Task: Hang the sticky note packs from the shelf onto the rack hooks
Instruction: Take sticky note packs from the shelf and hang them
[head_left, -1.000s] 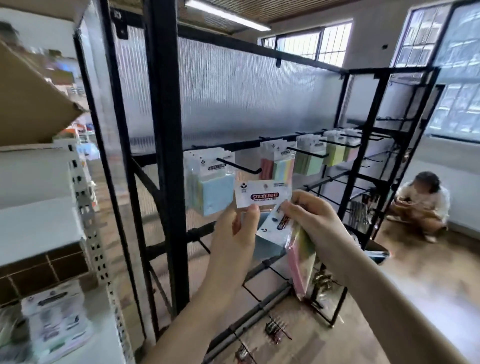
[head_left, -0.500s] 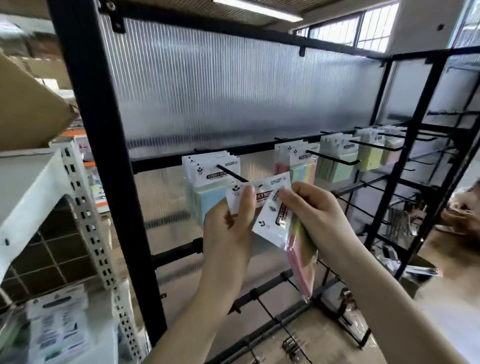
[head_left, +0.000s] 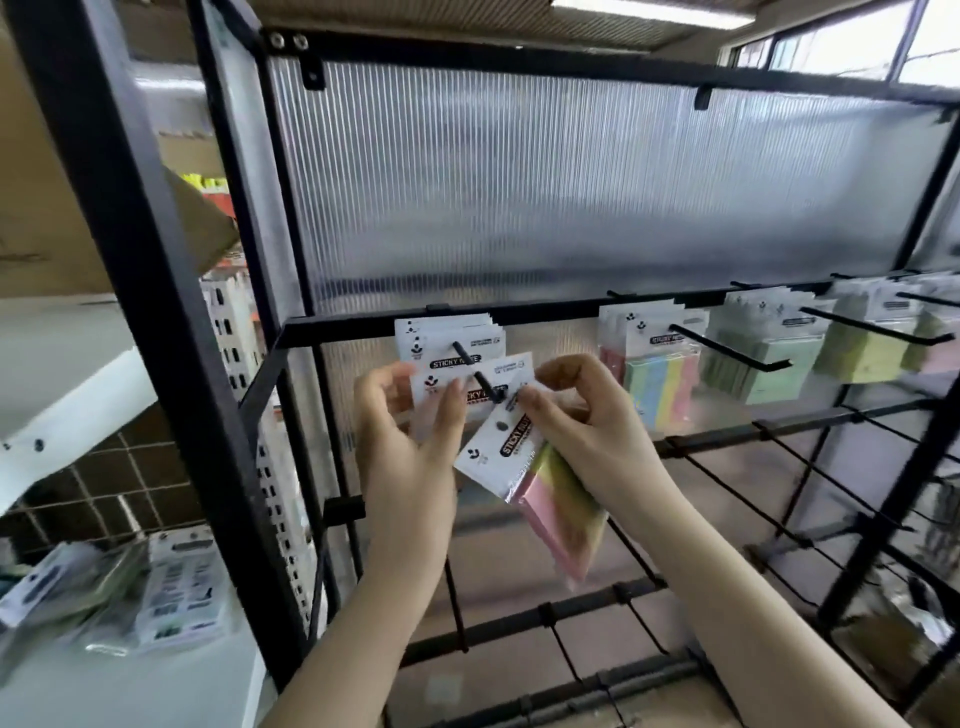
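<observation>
My left hand (head_left: 405, 436) pinches the white header card of a sticky note pack (head_left: 511, 371) that sits on the tip of a black hook (head_left: 478, 371). Behind it, several packs (head_left: 447, 338) hang on the same hook. My right hand (head_left: 587, 431) grips a second pack (head_left: 545, 493) with pink and yellow notes, tilted, just below and right of the hook's tip. Its header hole is off the hook.
More hooks (head_left: 727, 348) to the right carry coloured packs (head_left: 660, 384). Lower rack bars (head_left: 530, 618) carry small bare hooks. A black frame post (head_left: 156, 332) stands at left. On the white shelf (head_left: 130, 686) at lower left lie several loose packs (head_left: 182, 592).
The view moved closer and left. My left hand has brought its pack up to the hook, whose tip now passes through the header. My right hand still holds the pink pack.
</observation>
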